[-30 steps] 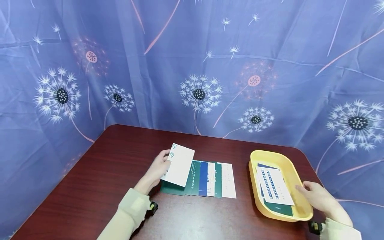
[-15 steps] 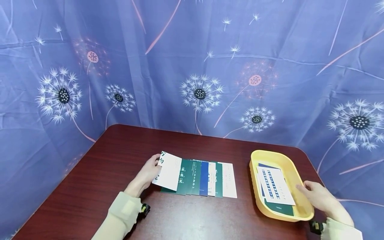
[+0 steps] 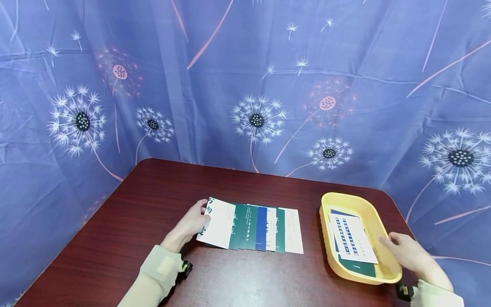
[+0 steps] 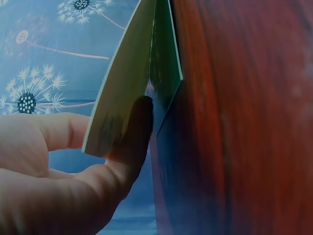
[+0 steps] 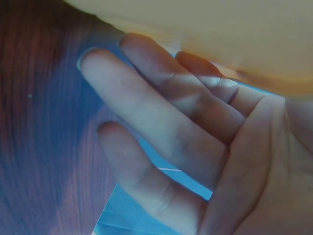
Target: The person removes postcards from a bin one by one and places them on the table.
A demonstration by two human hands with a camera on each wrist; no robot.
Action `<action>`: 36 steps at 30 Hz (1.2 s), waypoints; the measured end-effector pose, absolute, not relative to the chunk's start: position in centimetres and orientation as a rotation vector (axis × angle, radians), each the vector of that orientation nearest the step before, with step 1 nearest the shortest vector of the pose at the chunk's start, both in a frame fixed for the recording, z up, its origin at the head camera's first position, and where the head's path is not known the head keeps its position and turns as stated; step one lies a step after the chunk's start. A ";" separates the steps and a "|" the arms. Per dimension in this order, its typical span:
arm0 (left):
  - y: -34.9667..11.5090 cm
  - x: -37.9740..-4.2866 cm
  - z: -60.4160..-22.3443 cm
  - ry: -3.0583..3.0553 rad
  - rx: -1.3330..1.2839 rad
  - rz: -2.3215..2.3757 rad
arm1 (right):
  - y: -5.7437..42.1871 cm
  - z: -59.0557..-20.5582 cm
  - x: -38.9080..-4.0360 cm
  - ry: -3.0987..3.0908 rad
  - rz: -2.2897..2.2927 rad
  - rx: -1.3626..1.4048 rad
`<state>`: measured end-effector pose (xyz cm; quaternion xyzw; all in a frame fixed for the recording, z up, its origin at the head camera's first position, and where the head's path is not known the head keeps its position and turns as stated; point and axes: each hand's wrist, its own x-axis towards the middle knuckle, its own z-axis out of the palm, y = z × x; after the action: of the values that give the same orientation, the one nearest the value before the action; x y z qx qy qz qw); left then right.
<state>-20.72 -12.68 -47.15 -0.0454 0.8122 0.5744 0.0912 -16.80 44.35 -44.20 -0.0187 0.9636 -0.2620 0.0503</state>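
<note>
A white card with green characters is held at its left edge by my left hand. It overlaps the left end of a row of fanned cards. In the left wrist view, the held card slants up off a green card beneath it, with a finger in between. The row runs right through green cards, a blue card and a white end card. My right hand grips the right rim of a yellow basket, thumb inside; its fingers lie outside, along the wall.
Inside the basket lie a white card with blue print, a green card and a partly covered blue one. The dark red table meets a blue dandelion-patterned curtain at the back.
My left hand has carried the white card left and lower, then slightly right, so it lies flatter over the row's left end. The right hand and basket have stayed in place.
</note>
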 end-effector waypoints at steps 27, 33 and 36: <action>-13.7 -20.1 -45.2 2.513 -0.106 1.563 | 44.5 -44.1 -16.8 2.949 -0.783 -0.063; -14.2 -20.5 -45.1 2.430 0.048 1.652 | 44.3 -44.2 -16.8 2.941 -0.789 -0.051; -13.9 -20.6 -44.7 2.400 0.131 1.690 | 44.3 -44.1 -16.7 2.938 -0.787 -0.045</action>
<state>-20.65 -13.90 -44.67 0.0442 0.8126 0.5723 0.1014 -16.75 44.33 -44.10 -0.0148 0.9647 -0.2582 0.0497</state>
